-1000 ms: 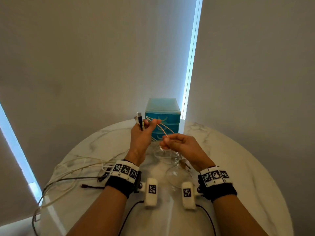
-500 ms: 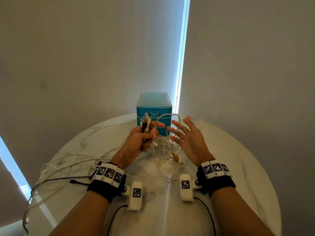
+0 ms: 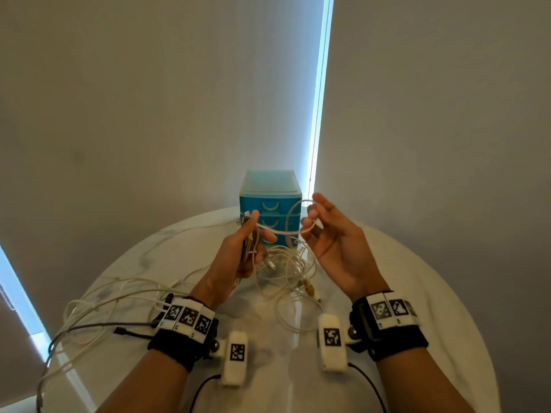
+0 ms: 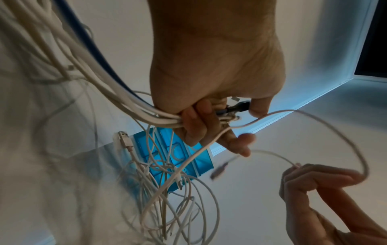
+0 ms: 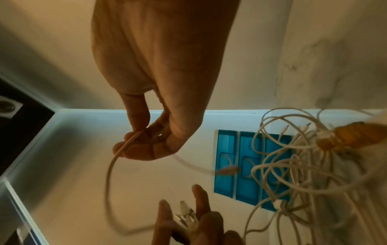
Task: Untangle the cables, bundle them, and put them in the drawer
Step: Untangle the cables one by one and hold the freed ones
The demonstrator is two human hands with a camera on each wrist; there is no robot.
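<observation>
My left hand [image 3: 249, 248] is raised above the table and grips a bunch of cable ends [image 4: 167, 121], white ones and a dark one, with plugs sticking up past the thumb. One thin white cable [image 3: 283, 231] runs from that bunch to my right hand [image 3: 323, 231], which pinches it between thumb and fingers [image 5: 134, 140]; a loop arcs above. A tangle of white cables [image 3: 286, 269] with an amber plug [image 3: 310, 289] lies on the table under the hands. The blue drawer unit [image 3: 269, 198] stands behind, its three drawers shut.
The round white marble table [image 3: 417, 293] has its edge close on the left and right. More white cables and a black one [image 3: 98, 320] trail off the left edge. Grey blinds with a bright gap stand behind the drawer unit.
My right hand, spread and empty half a second ago, has taken the thin white cable in a pinch and lifted it. The left hand keeps its grip on the cable ends.
</observation>
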